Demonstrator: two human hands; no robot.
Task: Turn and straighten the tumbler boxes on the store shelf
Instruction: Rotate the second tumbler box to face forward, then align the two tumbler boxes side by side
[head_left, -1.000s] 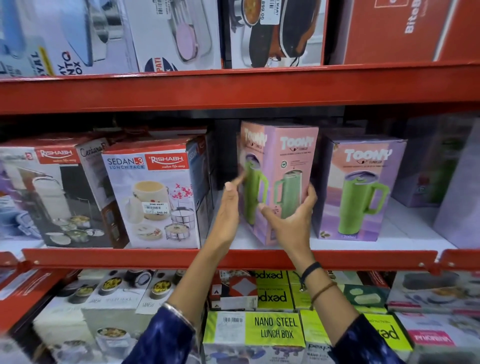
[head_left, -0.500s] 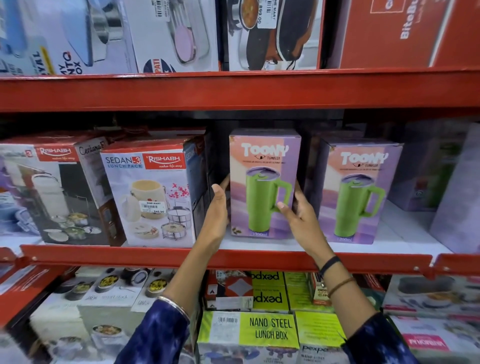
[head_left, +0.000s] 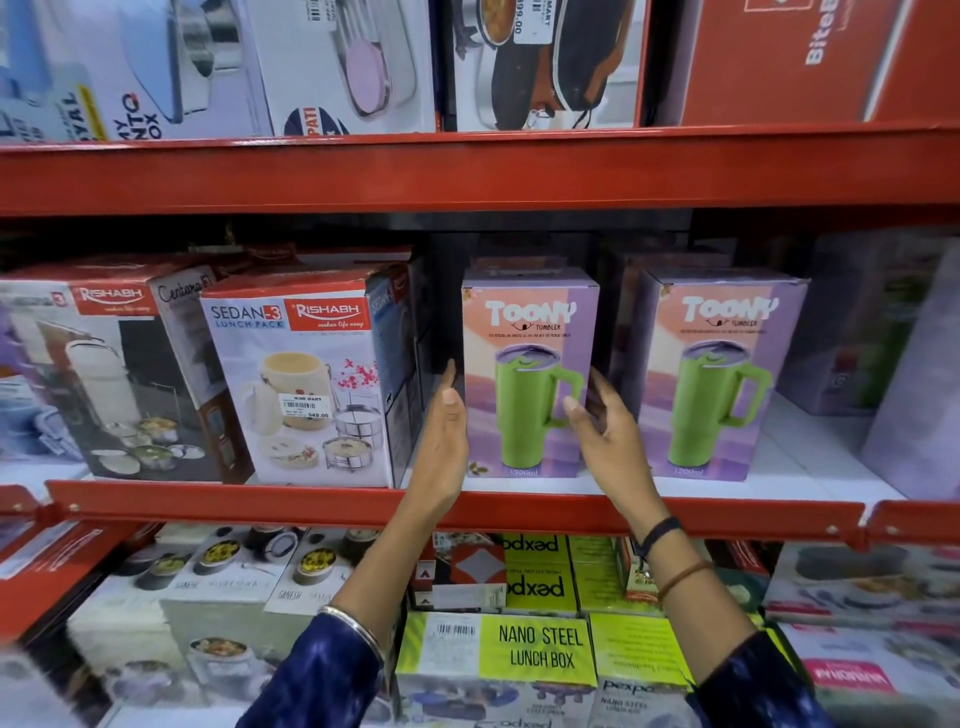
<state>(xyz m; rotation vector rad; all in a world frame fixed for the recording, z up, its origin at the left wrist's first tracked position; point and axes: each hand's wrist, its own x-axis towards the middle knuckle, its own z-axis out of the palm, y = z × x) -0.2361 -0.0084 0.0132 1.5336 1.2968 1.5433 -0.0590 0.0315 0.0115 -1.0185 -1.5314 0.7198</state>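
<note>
Two purple-and-pink Toony tumbler boxes stand upright on the middle shelf, both with the green-mug front facing me. The left tumbler box (head_left: 530, 332) sits between my hands. My left hand (head_left: 445, 431) is flat beside its left edge. My right hand (head_left: 605, 426) is by its right edge, fingers loosely curled and the thumb in front of the printed mug handle. Neither hand clearly grips the box; I cannot tell whether they still touch it. The right tumbler box (head_left: 722, 374) stands a short gap away, untouched.
A Rishabh Sedan-3 lunch pack box (head_left: 306, 384) stands angled just left of my left hand. Blurred purple boxes (head_left: 883, 322) fill the shelf's right end. The red shelf rail (head_left: 260, 501) runs below; lunch boxes (head_left: 540, 649) lie on the lower shelf.
The left tumbler box went from corner-on to front-facing and now stands square on the shelf. Both hands have loosened and drawn back slightly from its sides.
</note>
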